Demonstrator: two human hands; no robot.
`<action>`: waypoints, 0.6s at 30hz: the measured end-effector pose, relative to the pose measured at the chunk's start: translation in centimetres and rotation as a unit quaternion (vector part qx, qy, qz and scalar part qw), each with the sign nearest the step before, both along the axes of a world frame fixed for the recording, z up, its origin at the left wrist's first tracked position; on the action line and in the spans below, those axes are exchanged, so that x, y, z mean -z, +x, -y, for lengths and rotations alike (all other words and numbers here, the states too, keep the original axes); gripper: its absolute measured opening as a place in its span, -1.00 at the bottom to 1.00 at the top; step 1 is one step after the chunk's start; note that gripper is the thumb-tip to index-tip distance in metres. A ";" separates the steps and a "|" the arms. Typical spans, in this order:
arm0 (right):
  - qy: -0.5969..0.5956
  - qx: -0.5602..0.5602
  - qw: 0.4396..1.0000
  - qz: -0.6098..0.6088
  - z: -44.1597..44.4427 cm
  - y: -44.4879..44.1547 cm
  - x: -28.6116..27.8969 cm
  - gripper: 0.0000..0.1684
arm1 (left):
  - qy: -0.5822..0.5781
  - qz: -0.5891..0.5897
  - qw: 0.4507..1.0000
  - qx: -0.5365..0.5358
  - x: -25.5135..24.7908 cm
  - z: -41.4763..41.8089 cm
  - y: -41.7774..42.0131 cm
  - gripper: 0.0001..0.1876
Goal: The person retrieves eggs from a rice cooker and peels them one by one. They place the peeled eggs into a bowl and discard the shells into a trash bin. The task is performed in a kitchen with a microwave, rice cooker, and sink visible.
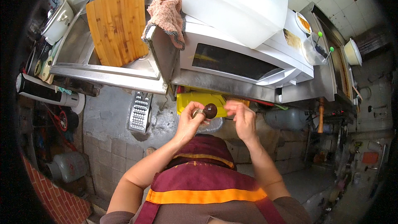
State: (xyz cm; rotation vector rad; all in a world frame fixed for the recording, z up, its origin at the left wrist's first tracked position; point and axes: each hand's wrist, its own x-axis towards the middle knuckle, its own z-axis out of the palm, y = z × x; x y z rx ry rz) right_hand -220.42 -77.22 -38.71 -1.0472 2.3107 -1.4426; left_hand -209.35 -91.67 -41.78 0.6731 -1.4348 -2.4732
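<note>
My left hand (pixel 189 119) holds a glossy dark brown egg (pixel 210 111), which looks like a preserved egg, between thumb and fingers. Pale, shell-like material (pixel 198 112) covers its left end, while the right end is bare. To the right of the egg, apart from it, my right hand (pixel 242 118) is raised with bent fingers slightly spread. Motion blurs its fingertips, and I see nothing held in them. Under the hands are a yellow plastic lid or tub (pixel 186 99) and the rim of a container lined with clear plastic (pixel 214 126).
A steel sink (pixel 74 43) carries a wooden cutting board (pixel 118 28). A cloth (pixel 166 12) hangs over the partition beside it. Right of that, a white microwave (pixel 236 62) bears a large translucent plastic tub (pixel 236 12). A metal drain grate (pixel 140 112) lies on the floor.
</note>
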 end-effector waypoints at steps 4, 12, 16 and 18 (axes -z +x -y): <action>0.049 -0.081 0.995 0.020 1.8 1.0 -2.6 -0.61 | -0.063 0.009 0.998 0.009 -0.4 -0.3 0.0 -0.79; 0.050 -0.110 0.993 0.000 2.0 0.7 -1.4 -0.66 | -0.298 0.061 0.952 0.038 -1.9 -0.6 0.5 -0.71; 0.060 -0.094 0.991 0.075 1.9 1.1 -1.3 -0.73 | -0.316 0.057 0.946 0.042 -1.7 -0.7 0.6 -0.69; 0.058 -0.096 0.987 0.118 1.8 1.2 -1.3 -0.75 | -0.315 0.050 0.947 0.044 -1.1 -0.7 0.7 -0.68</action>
